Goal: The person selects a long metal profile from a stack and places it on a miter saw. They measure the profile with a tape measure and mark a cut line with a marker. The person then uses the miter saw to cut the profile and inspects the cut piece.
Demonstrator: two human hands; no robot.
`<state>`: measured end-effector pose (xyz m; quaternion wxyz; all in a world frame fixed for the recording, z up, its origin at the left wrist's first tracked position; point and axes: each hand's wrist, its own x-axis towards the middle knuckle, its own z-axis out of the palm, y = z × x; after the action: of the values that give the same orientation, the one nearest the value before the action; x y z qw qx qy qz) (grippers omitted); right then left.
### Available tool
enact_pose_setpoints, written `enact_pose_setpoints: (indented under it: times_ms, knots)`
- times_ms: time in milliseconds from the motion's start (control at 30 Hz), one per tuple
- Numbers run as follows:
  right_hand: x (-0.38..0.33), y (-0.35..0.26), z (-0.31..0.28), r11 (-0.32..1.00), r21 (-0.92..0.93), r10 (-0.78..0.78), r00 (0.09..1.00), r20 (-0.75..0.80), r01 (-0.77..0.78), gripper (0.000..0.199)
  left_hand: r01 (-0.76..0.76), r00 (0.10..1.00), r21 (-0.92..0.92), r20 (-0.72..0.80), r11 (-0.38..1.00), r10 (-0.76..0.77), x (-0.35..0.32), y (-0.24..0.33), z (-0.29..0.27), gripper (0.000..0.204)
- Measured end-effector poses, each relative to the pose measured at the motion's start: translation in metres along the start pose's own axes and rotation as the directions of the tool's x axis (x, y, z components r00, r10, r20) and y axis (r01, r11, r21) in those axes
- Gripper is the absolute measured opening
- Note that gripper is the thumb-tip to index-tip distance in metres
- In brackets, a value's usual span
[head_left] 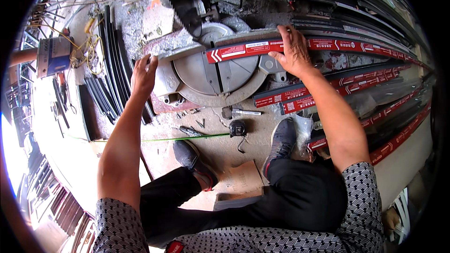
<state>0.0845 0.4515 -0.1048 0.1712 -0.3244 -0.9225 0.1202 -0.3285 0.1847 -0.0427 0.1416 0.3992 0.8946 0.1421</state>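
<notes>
My right hand (pixel 294 49) pressed the red-wrapped profile (pixel 243 50) flat on the saw base (pixel 206 72), grip unclenched; my left hand (pixel 143 72) rested released beside that base.

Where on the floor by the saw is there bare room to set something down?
Bare floor lies left of the left shoe, below the green line. Between the shoes, only a small patch below the tape measure. Crowded: black strips to the left, red-wrapped profiles to the right.
</notes>
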Motion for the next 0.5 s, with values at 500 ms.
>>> enact_pose_setpoints:
  times_ms: [500]
  knots:
    - [-0.002, -0.002, -0.002, 0.999, -0.008, 0.049, 0.998, 0.048, -0.048, 0.093, -0.639, 0.735, -0.288, -0.501, 0.713, 0.456, 0.055, 0.249, -0.237, 0.08]
